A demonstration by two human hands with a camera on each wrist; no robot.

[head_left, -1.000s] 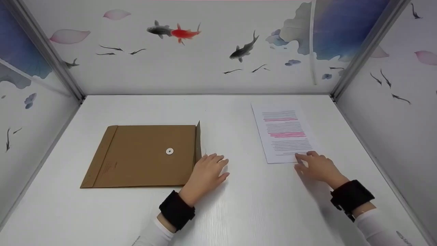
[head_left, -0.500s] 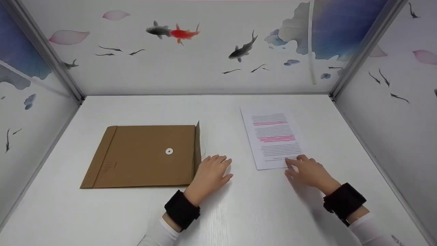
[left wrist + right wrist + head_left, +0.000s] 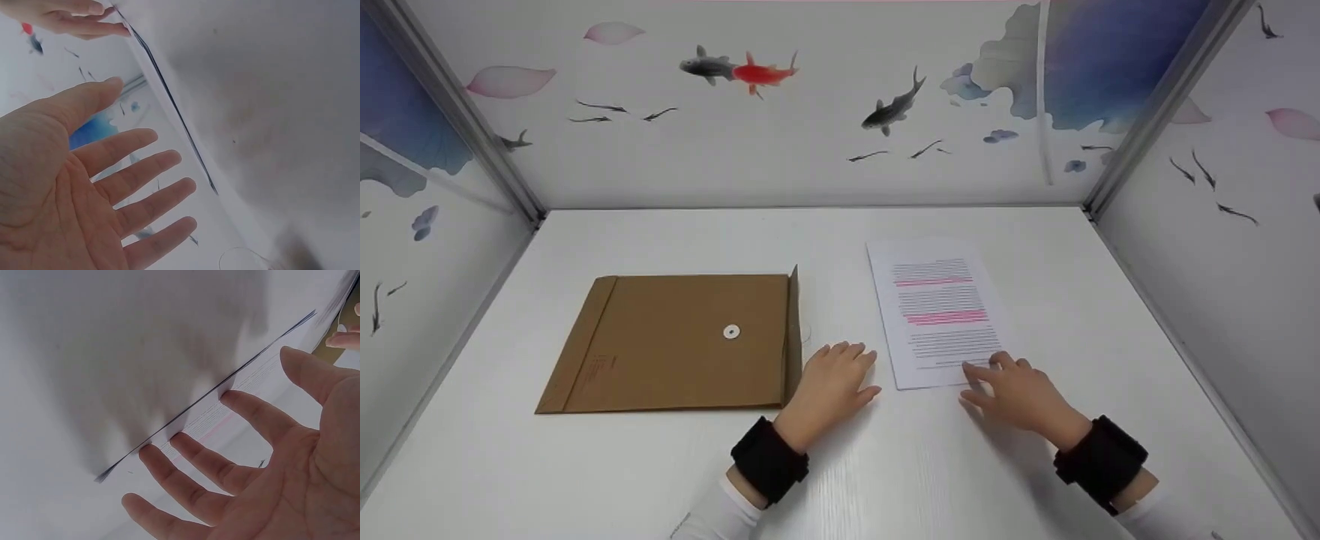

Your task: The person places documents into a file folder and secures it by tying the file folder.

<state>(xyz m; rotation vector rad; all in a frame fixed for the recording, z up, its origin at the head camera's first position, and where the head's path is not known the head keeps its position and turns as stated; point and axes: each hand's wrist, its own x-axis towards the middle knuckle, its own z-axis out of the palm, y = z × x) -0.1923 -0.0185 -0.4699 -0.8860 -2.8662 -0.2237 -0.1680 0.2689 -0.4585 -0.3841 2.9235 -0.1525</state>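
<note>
Right grip (image 3: 1020,391) flat, fingertips (image 3: 228,395) on paper (image 3: 937,315) edge.

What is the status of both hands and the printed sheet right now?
Right hand open, fingertips pressing printed sheet near its edge. Left hand open, flat on table beside brown envelope. Nothing between sheet and envelope.

Printed sheet (image 3: 937,315) txt too small to read, envelope (image 3: 675,341) print illegible
</note>
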